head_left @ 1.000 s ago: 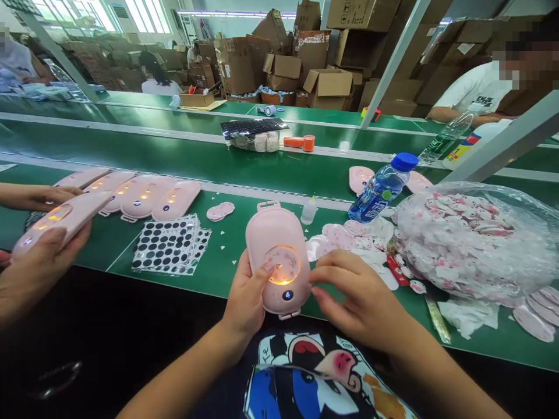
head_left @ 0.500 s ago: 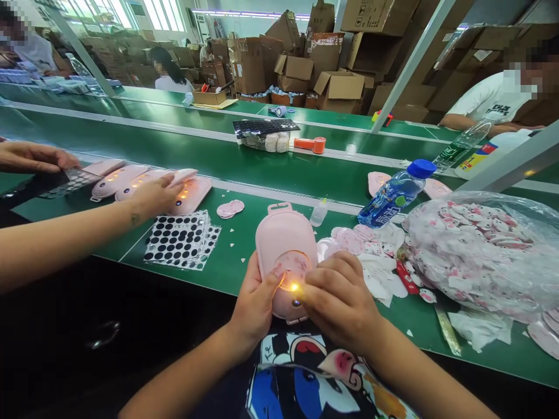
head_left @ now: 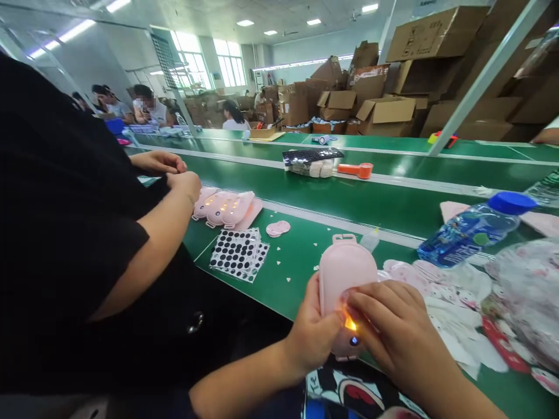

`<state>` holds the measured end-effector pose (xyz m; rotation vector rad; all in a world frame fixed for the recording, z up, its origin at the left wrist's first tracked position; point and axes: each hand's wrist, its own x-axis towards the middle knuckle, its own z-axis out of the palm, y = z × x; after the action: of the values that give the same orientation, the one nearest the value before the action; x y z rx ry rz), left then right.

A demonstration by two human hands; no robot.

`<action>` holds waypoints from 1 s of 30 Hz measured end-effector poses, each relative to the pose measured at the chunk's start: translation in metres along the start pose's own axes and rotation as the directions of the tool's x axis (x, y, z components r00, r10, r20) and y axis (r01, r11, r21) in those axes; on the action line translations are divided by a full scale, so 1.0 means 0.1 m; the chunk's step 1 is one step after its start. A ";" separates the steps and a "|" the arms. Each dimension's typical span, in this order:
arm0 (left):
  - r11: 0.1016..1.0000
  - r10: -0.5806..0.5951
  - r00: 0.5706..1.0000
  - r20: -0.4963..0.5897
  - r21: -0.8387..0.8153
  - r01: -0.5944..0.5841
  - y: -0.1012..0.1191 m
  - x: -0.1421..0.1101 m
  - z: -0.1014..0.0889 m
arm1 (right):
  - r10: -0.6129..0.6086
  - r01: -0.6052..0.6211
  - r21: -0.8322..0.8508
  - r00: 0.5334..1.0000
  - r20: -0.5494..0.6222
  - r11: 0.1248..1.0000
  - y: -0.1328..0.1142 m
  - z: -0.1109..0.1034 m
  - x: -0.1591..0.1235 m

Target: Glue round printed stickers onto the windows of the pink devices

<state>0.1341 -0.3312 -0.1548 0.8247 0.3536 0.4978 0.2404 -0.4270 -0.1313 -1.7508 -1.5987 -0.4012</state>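
My left hand (head_left: 312,331) grips the glowing pale pink oval plastic case (head_left: 345,273) at lower centre-right of the frame, and my right hand (head_left: 393,326) curls narrowly over its lit orange end, fingers touching it.

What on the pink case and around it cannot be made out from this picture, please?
Head view only:
Pale pink plastic case: the fingers of the right hand cover most of its lit round panel.
Small clear dropper bottle: the case hides its lower part.
Clear plastic bag of pink-and-white cut pieces: the right edge cuts it off.
Green bench, left side: the black sleeve of the person alongside hides it.
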 end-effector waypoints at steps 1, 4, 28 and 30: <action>1.000 -0.014 1.000 -0.021 -0.001 0.014 -0.01 0.00 -0.01 | -0.013 0.014 0.012 1.000 -0.006 1.000 0.01 0.00 -0.01; 1.000 -0.005 0.996 -0.086 -0.010 0.005 -0.04 0.02 -0.05 | -0.031 0.027 0.103 0.999 0.037 0.994 0.06 -0.11 -0.05; 0.996 -0.045 0.939 -0.340 0.062 0.071 0.20 -0.03 -0.12 | 0.647 -0.670 0.017 0.722 0.243 0.742 1.35 0.33 0.49; 0.993 -0.042 0.924 -0.380 0.087 0.081 0.22 -0.04 -0.15 | 0.577 -0.626 0.124 0.766 0.284 0.770 1.20 0.19 0.42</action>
<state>0.1173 -0.3111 -0.1471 0.8109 0.7651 0.5839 0.3587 -0.3796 -0.1524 -2.0708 -1.0649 0.2934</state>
